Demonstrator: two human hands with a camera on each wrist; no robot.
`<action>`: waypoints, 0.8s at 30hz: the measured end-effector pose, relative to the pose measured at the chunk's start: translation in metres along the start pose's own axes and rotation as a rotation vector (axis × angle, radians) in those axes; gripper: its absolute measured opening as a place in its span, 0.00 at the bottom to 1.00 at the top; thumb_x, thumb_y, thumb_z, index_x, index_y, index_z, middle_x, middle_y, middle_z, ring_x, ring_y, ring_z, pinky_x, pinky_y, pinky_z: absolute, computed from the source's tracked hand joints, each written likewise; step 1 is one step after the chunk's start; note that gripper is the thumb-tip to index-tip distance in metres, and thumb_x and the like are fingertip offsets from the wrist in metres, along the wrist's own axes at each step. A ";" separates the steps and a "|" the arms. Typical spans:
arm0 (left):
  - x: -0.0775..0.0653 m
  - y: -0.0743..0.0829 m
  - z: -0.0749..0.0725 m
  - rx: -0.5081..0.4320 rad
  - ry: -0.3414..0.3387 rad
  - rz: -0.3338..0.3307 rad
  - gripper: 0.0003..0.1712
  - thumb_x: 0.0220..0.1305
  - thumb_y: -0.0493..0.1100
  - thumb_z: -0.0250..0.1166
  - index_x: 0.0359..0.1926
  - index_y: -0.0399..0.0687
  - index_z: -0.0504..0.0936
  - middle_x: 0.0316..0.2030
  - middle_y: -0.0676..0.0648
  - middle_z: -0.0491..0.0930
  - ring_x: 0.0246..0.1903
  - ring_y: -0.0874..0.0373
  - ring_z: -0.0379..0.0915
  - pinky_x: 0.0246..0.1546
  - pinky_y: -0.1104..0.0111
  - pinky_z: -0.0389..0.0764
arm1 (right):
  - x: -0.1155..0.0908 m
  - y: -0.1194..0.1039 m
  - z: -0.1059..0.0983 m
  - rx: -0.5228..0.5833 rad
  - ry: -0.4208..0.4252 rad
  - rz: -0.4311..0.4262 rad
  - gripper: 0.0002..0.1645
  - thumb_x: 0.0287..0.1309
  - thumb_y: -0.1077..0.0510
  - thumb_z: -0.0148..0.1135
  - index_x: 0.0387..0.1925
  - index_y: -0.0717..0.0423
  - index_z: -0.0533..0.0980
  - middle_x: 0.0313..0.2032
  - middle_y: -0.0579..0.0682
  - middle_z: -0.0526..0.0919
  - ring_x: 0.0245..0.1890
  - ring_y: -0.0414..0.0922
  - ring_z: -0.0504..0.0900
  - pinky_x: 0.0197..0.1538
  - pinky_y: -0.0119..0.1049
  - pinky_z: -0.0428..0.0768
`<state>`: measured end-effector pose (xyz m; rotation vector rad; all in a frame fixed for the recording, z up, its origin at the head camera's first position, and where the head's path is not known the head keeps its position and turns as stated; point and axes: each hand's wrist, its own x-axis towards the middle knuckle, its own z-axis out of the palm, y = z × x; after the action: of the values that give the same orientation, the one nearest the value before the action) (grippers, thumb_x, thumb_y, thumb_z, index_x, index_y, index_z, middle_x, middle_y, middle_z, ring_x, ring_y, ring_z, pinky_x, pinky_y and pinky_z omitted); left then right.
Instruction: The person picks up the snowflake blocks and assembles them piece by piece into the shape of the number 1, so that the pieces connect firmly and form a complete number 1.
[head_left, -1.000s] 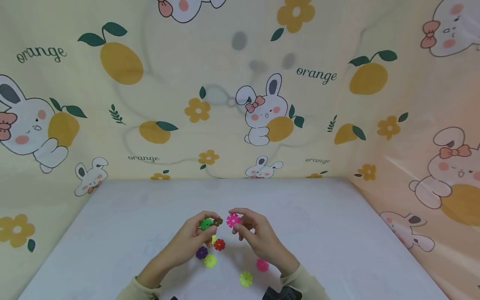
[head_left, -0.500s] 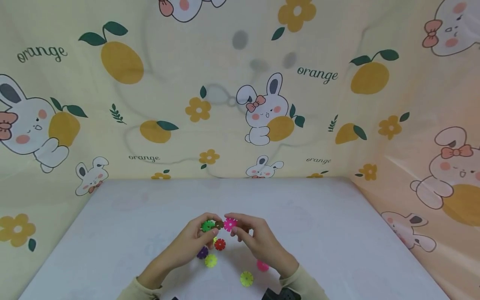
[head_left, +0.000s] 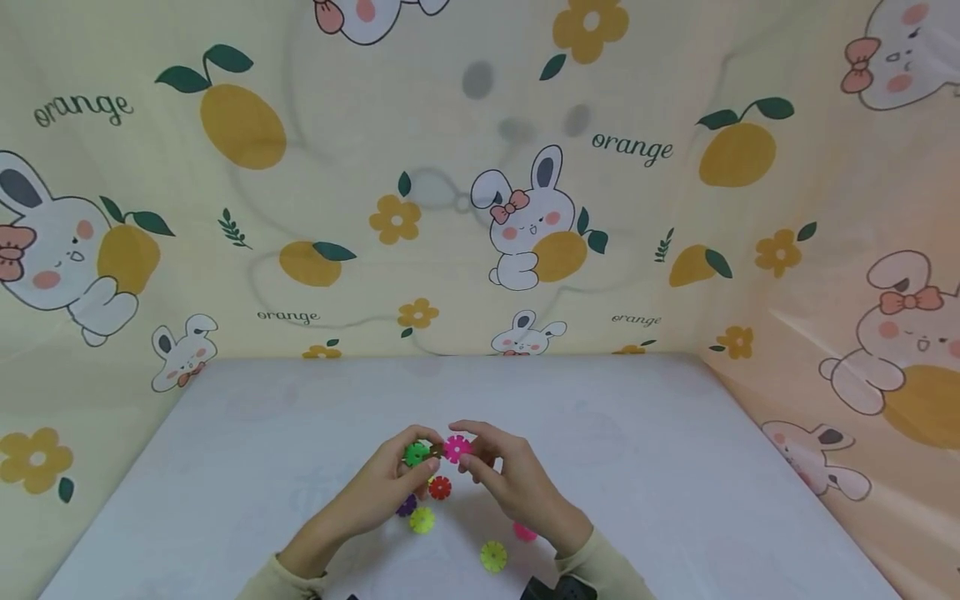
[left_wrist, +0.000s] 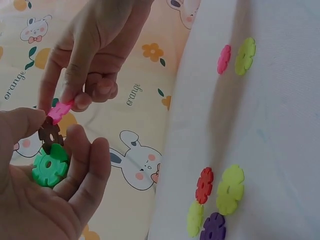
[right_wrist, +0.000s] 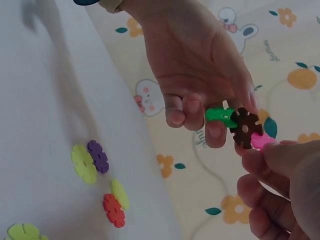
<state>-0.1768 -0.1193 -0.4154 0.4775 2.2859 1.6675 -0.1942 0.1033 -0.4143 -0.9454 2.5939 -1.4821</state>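
Note:
Raised over the table, my left hand pinches a brown snowflake disc between thumb and finger. A green snowflake disc is joined at an angle to the brown one and sits within the fingers. My right hand pinches a pink snowflake disc by thumb and fingertips. In the right wrist view, the pink disc's edge meets a slot edge of the brown disc, and the right fingers cover much of it.
Below the hands on the white table lie a red disc, a purple disc and a yellow-green disc, with another yellow-green disc beside them. Nearer me are one more yellow-green disc and a pink disc.
My right hand has brought the pink disc leftward, from a gap away up against the brown disc. The left hand has shifted only slightly, and the brown disc now looks more turned.

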 end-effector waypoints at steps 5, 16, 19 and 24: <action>-0.002 0.002 -0.002 -0.008 -0.016 0.029 0.21 0.77 0.46 0.55 0.63 0.42 0.67 0.33 0.46 0.79 0.29 0.56 0.77 0.29 0.71 0.78 | 0.000 -0.001 0.001 0.007 0.015 0.005 0.18 0.68 0.60 0.62 0.58 0.49 0.79 0.31 0.49 0.86 0.26 0.41 0.78 0.31 0.29 0.77; -0.006 0.002 -0.003 0.017 -0.037 0.025 0.17 0.78 0.47 0.54 0.61 0.44 0.67 0.32 0.40 0.80 0.30 0.55 0.77 0.28 0.72 0.76 | -0.001 0.001 0.006 -0.057 0.070 -0.077 0.17 0.65 0.63 0.65 0.55 0.51 0.81 0.31 0.49 0.88 0.26 0.33 0.78 0.31 0.26 0.78; -0.006 0.001 -0.003 0.016 -0.043 0.032 0.17 0.78 0.46 0.54 0.60 0.44 0.66 0.32 0.37 0.80 0.30 0.55 0.77 0.28 0.72 0.76 | -0.001 0.002 0.010 -0.072 0.082 -0.118 0.17 0.63 0.62 0.66 0.54 0.53 0.81 0.30 0.50 0.88 0.25 0.34 0.79 0.31 0.26 0.79; -0.006 0.001 -0.003 0.012 -0.048 0.027 0.17 0.77 0.45 0.55 0.60 0.44 0.65 0.31 0.38 0.80 0.30 0.56 0.76 0.27 0.72 0.74 | -0.001 0.004 0.014 -0.064 0.086 -0.152 0.17 0.63 0.62 0.66 0.54 0.55 0.82 0.31 0.51 0.88 0.25 0.35 0.79 0.30 0.26 0.79</action>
<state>-0.1722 -0.1245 -0.4135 0.5473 2.2666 1.6374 -0.1915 0.0942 -0.4248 -1.1335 2.7003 -1.5129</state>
